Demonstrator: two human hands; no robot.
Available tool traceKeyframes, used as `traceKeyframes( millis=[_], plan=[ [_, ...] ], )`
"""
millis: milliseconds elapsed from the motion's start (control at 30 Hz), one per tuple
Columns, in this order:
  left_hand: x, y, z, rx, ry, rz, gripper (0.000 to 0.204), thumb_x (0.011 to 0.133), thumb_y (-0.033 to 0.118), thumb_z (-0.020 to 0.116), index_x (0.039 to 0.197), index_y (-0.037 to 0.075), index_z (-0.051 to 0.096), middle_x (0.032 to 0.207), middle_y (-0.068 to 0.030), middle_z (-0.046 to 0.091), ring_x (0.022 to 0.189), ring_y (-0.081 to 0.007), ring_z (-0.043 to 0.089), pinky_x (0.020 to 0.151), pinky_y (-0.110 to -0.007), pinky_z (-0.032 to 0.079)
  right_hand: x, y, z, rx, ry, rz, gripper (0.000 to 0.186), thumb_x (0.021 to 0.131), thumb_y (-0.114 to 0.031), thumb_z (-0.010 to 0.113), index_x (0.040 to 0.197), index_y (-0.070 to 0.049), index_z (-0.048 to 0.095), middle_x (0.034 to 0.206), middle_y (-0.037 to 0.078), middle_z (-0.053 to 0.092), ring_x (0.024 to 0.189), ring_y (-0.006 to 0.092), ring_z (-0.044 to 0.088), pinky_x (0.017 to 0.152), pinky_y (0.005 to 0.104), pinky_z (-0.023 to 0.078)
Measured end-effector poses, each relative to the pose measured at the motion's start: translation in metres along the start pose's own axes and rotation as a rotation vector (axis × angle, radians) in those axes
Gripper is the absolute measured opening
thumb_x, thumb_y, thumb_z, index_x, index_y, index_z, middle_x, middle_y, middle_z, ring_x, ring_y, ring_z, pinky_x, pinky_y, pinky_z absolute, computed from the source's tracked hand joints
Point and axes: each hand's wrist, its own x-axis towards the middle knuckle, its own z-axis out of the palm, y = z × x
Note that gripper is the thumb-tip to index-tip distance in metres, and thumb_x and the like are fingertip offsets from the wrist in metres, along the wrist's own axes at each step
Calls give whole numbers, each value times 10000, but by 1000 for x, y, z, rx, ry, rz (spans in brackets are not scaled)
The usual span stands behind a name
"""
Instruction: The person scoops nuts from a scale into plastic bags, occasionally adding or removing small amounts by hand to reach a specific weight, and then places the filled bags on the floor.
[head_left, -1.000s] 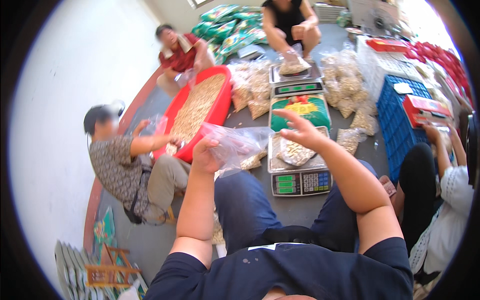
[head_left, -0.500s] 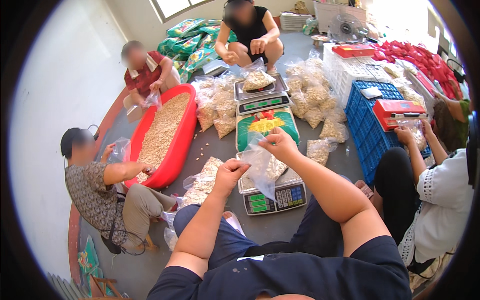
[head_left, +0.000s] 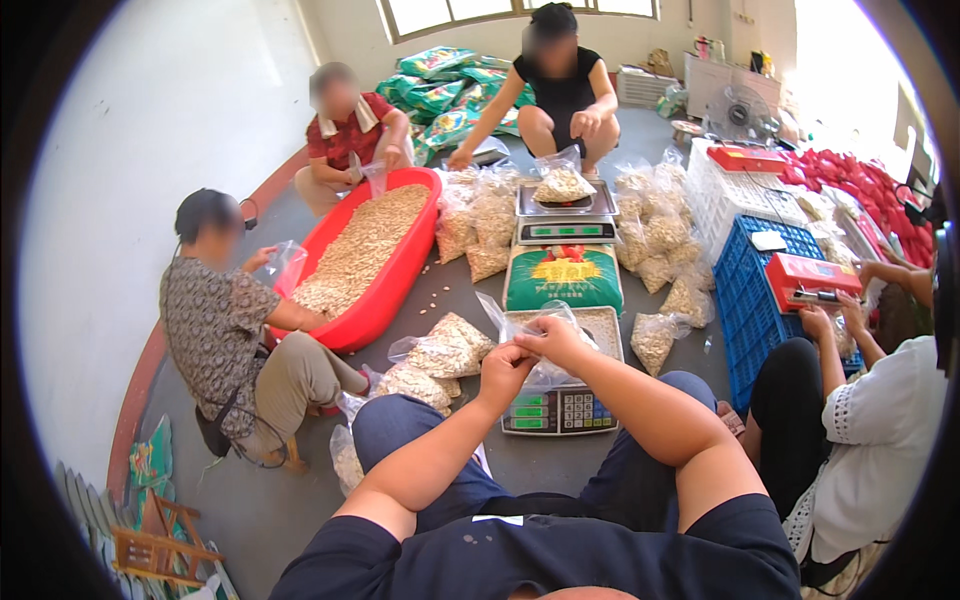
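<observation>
My left hand (head_left: pixel 503 367) and my right hand (head_left: pixel 548 338) meet over a digital scale (head_left: pixel 562 408) on the floor in front of my knees. Both pinch a clear plastic bag (head_left: pixel 520 330) that holds pale seeds and hangs above the scale's tray (head_left: pixel 604 325). The bag's mouth stands open above my fingers. Filled seed bags (head_left: pixel 445 350) lie on the floor just left of the scale.
A red tub (head_left: pixel 375 262) of seeds lies at left with two people beside it. A second scale (head_left: pixel 565 215) and a green sack (head_left: pixel 563 278) sit beyond mine, with another person behind. Blue crate (head_left: pixel 752 290) and a red sealer (head_left: pixel 810 280) stand at right.
My hands have come closer together and lower, bringing the bag down over the scale. The view has tilted down and shifted, so the room appears further up.
</observation>
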Motion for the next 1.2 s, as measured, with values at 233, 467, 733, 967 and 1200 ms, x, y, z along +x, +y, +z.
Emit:
traceKeyframes(
  millis=[233,467,733,967,1200],
  plan=[
    [-29,-3,-22,-818,147,-485,67,725,-14,573,783,18,560,805,-63,573,760,-144,561,739,-305,472,-18,35,-6,237,-96,58,256,723,-261,619,639,-26,562,526,28,514,470,102,484,434,251,395],
    [-51,31,-33,-1725,287,-671,140,681,26,444,800,-5,512,843,-137,565,824,-263,545,833,-410,417,-42,19,-32,1122,-115,281,222,848,-170,378,863,31,471,832,164,555,736,282,590,655,369,511],
    [-56,23,-4,-431,-120,-768,111,664,52,442,761,72,491,819,-59,541,754,-189,527,676,-324,447,-41,18,-52,1343,207,281,188,833,-110,355,835,-15,518,806,112,586,721,221,590,612,339,491],
    [-15,43,-7,-242,-37,-194,245,760,97,521,982,39,435,920,-45,489,809,-102,478,657,-211,412,-20,56,-70,137,858,-193,209,820,-190,424,689,-33,467,636,158,533,589,337,510,518,387,392],
    [15,53,59,243,-349,-115,921,592,364,718,1248,-10,190,1160,-177,348,1008,-276,431,843,-367,383,-11,71,-48,356,482,4,292,703,-299,602,730,-15,543,669,168,572,659,256,583,593,389,428]
  ],
)
